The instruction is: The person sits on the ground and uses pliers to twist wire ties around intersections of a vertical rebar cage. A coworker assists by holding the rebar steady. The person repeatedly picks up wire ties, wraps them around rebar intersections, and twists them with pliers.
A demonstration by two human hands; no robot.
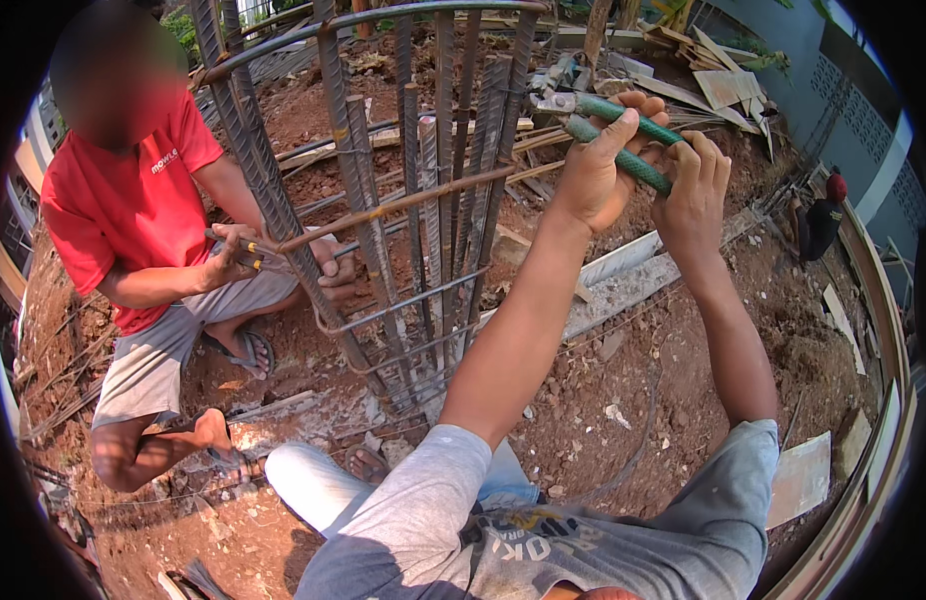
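Note:
A pair of end-cutting nippers (629,166) with green-sleeved handles is gripped in both hands. My left hand (601,169) wraps the middle of the handles, thumb across them and palm turned up. Around the handle ends curl the fingers of my right hand (691,187). The steel jaws (554,103) point left, close to a vertical ribbed bar of the rebar column cage (361,187); whether they touch it or a tie wire I cannot tell. Bent stirrups (403,204) ring the upright bars.
Across the cage a co-worker in a red shirt (132,202) squats, holding pliers (241,251) near a stirrup. A concrete beam (628,289) runs behind my arms. Scrap boards (725,86) lie at the back. Another person (821,221) sits far right. Reddish soil (583,420) covers the ground.

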